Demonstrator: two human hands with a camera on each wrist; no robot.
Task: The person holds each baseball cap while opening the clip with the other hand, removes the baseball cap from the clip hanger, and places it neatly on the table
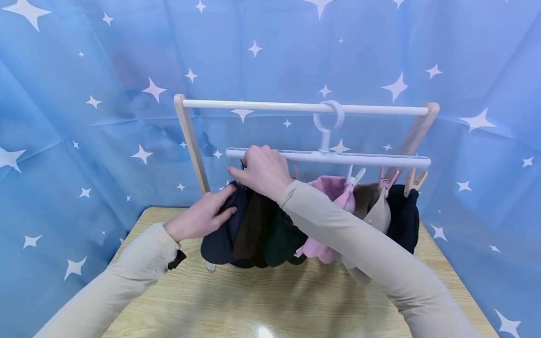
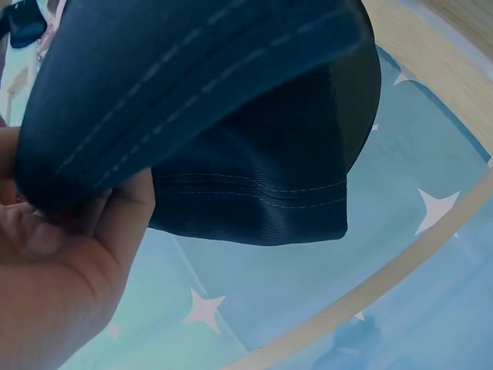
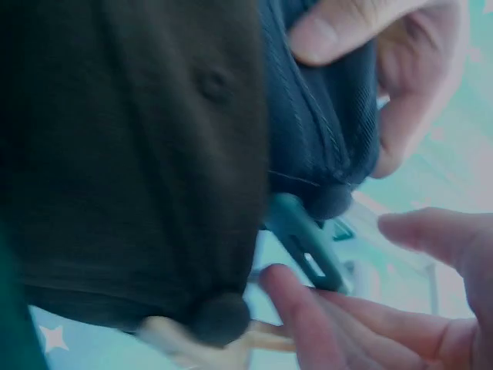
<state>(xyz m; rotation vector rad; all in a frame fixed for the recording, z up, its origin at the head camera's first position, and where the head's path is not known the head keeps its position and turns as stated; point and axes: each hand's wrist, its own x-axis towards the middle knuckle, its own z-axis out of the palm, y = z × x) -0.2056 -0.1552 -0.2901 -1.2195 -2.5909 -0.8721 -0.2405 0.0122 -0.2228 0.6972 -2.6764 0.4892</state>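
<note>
A navy cap (image 1: 220, 241) is at the left end of a row of caps under a white hanger (image 1: 376, 160). My left hand (image 1: 203, 213) grips it, thumb on one side and fingers on the other, as the left wrist view shows. Beside its top button a teal clip (image 3: 310, 250) points away from the cloth; whether it bites the cap I cannot tell. My right hand (image 1: 266, 169) is at the hanger's left end. In the right wrist view its fingers (image 3: 296, 316) lie by the clip, while the thumb stands apart. A dark brown cap (image 3: 154, 154) hangs alongside.
The hanger hooks over the white rail (image 1: 262, 106) of a wooden-legged rack on a wood-grain table (image 1: 236, 305). Farther right hang a dark green cap (image 1: 281, 239), a pink cap (image 1: 346, 199), a beige cap (image 1: 378, 216) and a black cap (image 1: 405, 225). A starry blue curtain (image 1: 127, 56) surrounds everything.
</note>
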